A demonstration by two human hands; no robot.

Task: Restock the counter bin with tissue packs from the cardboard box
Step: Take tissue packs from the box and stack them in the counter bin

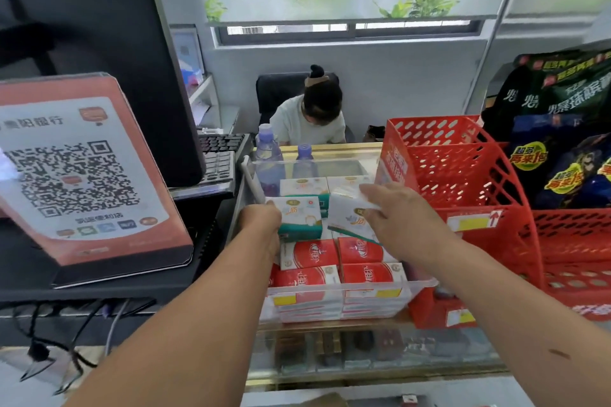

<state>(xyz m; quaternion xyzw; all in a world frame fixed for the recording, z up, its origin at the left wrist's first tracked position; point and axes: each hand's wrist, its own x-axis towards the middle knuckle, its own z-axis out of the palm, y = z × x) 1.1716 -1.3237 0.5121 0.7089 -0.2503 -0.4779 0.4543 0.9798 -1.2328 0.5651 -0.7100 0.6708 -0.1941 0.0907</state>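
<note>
- The left hand (261,225) grips a teal-and-white tissue pack (299,220) by its left end, over the middle of the clear bin (423,282).
- The right hand (396,221) holds a tilted white tissue pack (347,213) just beside it.
- Red tissue packs (310,254) fill the bin's near rows.
- The bin stands on the glass counter (330,327), between a QR sign (82,175) and a red basket rack (463,175).

Left of the left hand (261,225), the QR stand (82,175) reads "贵阳银行". Right of the right hand (396,218), the dark bags (562,102) carry badges reading "再来1包". Print on the held tissue pack (301,218) is blurred.
</note>
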